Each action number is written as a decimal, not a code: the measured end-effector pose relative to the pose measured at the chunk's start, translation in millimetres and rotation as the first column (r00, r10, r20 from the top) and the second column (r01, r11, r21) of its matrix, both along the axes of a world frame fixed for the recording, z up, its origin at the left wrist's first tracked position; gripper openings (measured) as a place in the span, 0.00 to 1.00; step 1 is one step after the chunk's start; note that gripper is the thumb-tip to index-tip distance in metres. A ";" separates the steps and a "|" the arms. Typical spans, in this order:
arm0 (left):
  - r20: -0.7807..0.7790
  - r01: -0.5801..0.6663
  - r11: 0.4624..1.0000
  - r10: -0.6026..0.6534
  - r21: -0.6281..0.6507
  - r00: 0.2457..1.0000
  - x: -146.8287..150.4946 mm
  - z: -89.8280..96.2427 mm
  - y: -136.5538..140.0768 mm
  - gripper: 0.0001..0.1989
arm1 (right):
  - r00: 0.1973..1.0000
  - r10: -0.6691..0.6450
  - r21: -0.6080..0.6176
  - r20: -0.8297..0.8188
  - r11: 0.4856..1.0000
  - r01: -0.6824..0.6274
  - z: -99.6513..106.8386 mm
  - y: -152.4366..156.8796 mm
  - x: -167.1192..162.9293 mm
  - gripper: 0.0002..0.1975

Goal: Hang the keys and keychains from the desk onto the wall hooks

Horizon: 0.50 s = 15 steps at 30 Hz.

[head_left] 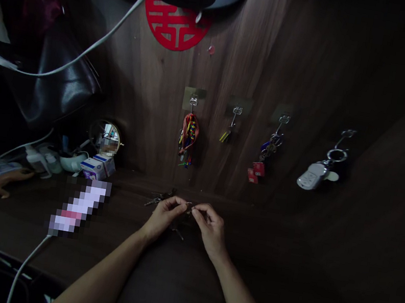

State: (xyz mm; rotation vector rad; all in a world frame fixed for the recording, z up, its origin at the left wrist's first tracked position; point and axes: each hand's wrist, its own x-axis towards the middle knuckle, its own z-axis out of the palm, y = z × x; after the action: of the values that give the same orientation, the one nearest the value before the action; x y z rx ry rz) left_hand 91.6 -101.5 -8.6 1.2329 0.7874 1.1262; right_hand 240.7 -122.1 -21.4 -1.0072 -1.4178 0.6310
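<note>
Left hand (167, 216) and right hand (209, 229) pinch a small metal piece (189, 203), right of the blue-white boxes (95, 168); keys (155, 200) lie beside the left hand. Boxes: contents hidden, print illegible.

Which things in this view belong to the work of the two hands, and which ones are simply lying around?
In use, apparently:
small item, too dark to identify, between left hand and right hand
loose keys beside left hand

Lying or hanging apart:
dark handbag
round mirror
red wall ornament
hooked key fob
</note>
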 end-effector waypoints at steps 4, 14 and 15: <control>0.002 -0.013 0.999 0.013 0.045 1.000 0.1 -1.9 1.1 0.14 | 0.999 -0.044 -0.040 -0.023 0.998 0.043 2.3 -1.0 2.1 0.08; -0.143 -0.052 0.961 0.094 0.271 0.985 -0.6 -7.4 1.9 0.11 | 0.996 0.009 0.018 0.091 1.000 -0.010 7.3 -5.0 0.1 0.08; -0.151 -0.051 0.960 0.096 0.275 0.984 -0.6 -7.9 2.0 0.11 | 0.996 0.016 0.013 0.085 1.000 -0.017 6.7 -4.7 0.2 0.08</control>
State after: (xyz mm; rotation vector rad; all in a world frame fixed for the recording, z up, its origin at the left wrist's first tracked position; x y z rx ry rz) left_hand 91.0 -99.5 -16.5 1.5503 0.8266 1.2345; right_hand 240.9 -126.8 -14.8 -1.0227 -1.5046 0.5961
